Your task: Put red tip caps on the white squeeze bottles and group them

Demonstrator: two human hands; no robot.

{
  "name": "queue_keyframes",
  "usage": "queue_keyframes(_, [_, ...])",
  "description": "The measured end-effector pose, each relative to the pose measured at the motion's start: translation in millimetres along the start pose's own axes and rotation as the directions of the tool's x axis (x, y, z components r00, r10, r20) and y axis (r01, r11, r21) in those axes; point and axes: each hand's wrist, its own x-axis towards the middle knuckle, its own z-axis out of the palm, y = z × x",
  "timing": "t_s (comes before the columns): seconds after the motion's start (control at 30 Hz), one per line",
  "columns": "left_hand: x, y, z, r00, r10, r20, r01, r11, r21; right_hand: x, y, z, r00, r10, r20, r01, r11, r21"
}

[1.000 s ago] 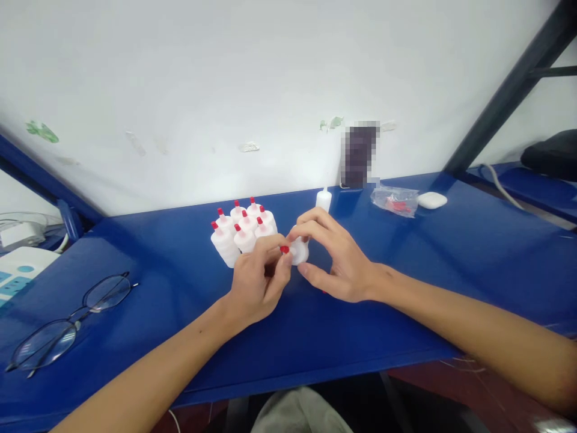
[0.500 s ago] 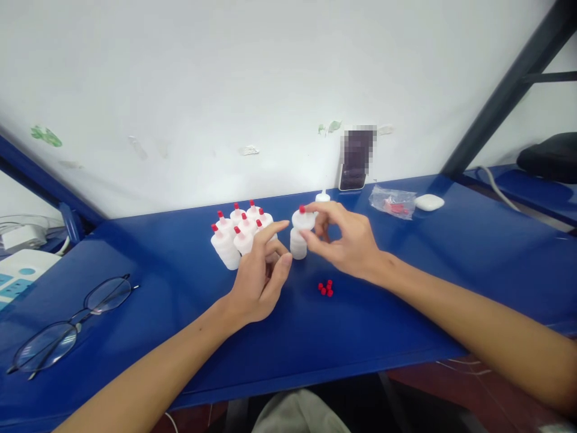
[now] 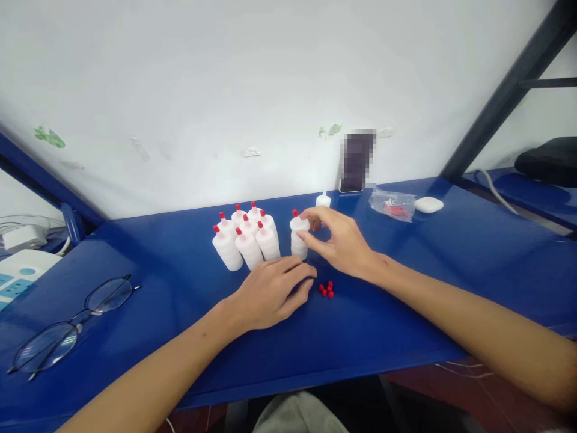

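Note:
A white squeeze bottle (image 3: 299, 246) with a red-tipped nozzle stands upright on the blue table. The thumb and index finger of my right hand (image 3: 340, 239) are closed at its upper part, from the right. My left hand (image 3: 274, 290) is low over the table, palm down, in front of the bottles. Its fingers point right, slightly bent and apart, with nothing visible in them. Just beyond these fingertips lies a small cluster of loose red caps (image 3: 326, 290). Several white bottles with red tips (image 3: 247, 236) stand grouped to the left, partly behind my left hand.
Behind my right hand stands a white bottle with an uncapped nozzle (image 3: 323, 199). A phone (image 3: 357, 162) leans on the wall. Rightward lie a clear bag with red pieces (image 3: 393, 205) and a white rounded case (image 3: 428, 205). Eyeglasses (image 3: 74, 325) and a power strip (image 3: 27, 270) are at left.
My left hand has come down and to the right, turning palm down towards the red caps. The top under my right hand, tilted before, now sits straighter on the bottle.

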Motion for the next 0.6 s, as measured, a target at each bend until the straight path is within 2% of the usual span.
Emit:
queue_keyframes(0.2, [0, 3, -1.5, 0.997, 0.001, 0.072, -0.002, 1.0, 0.025, -1, -1, 3, 0.981, 0.082, 0.177, -0.088, 0.996, 0.027])
queue_keyframes(0.3, [1, 4, -2.0, 0.994, -0.059, 0.094, 0.052, 0.996, 0.074, 0, -1, 1, 0.98, 0.079, 0.185, -0.091, 0.994, 0.055])
queue_keyframes(0.37, [1, 3, -2.2, 0.99, -0.105, 0.092, 0.097, 0.991, 0.09, 2, 4, -3, 0.994, 0.074, 0.08, -0.078, 0.996, 0.046])
queue_keyframes(0.43, [1, 2, -2.1, 0.988, -0.132, 0.077, 0.125, 0.988, 0.089, 5, 14, -8, 0.993, 0.072, -0.096, -0.071, 0.997, 0.02])
queue_keyframes(0.53, [1, 2, -1.4, 0.986, -0.161, 0.041, 0.158, 0.984, 0.078, 10, 38, -13, 0.931, 0.152, -0.333, -0.158, 0.987, 0.009])
queue_keyframes(0.6, [1, 1, -0.8, 0.983, -0.182, 0.023, 0.181, 0.981, 0.069, 12, 53, -13, 0.894, 0.268, -0.359, -0.263, 0.963, 0.065])
